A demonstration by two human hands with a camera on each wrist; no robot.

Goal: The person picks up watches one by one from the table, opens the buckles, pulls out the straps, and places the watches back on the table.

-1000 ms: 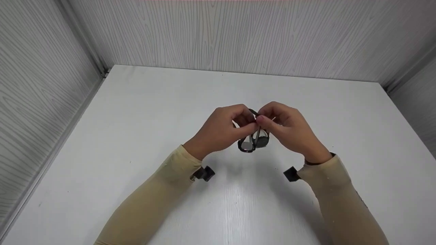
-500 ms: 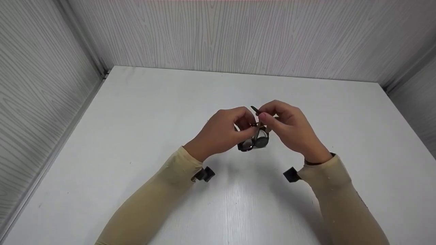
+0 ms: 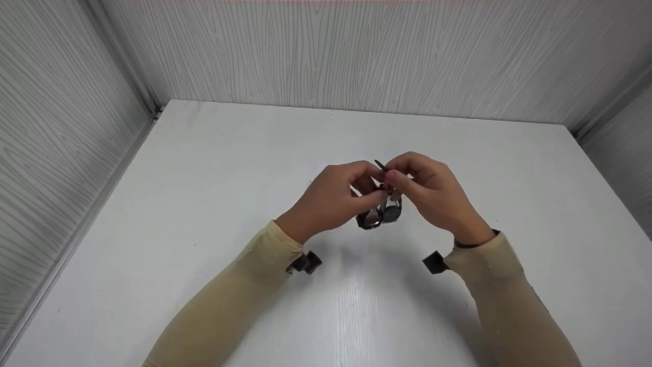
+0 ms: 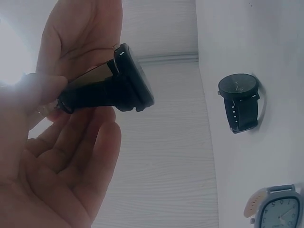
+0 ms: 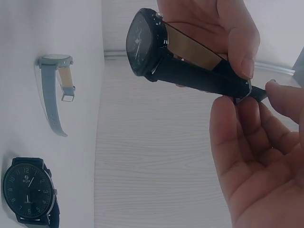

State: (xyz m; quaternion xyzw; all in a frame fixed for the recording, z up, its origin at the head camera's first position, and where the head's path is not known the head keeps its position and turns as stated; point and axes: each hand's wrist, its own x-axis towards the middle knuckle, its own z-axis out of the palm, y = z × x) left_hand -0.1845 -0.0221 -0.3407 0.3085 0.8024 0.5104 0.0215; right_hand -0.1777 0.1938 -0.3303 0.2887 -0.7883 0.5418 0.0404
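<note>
A black wristwatch (image 5: 142, 45) with a tan-lined strap is held above the table, its dial turned mostly downward. My left hand (image 3: 331, 196) grips the strap near the metal buckle (image 5: 243, 92), with thumb and fingers on either side. Close beside it, my right hand (image 3: 433, 193) pinches the free strap end (image 3: 379, 164) between thumb and forefinger. In the left wrist view the watch case (image 4: 130, 78) sticks out to the right of both hands. From the head view, the hands hide most of the strap.
A black round watch (image 5: 28, 190) and a light blue watch (image 5: 56, 92) are on the white table (image 3: 229, 153). Patterned panels (image 3: 305, 56) rise behind and at the sides. A small black camera (image 3: 308, 261) projects from the left wrist.
The strap end has come to stick up above the right fingers. My left fingers drew back slightly, then closed in again near the right fingertips. The watch case shifted only a little.
</note>
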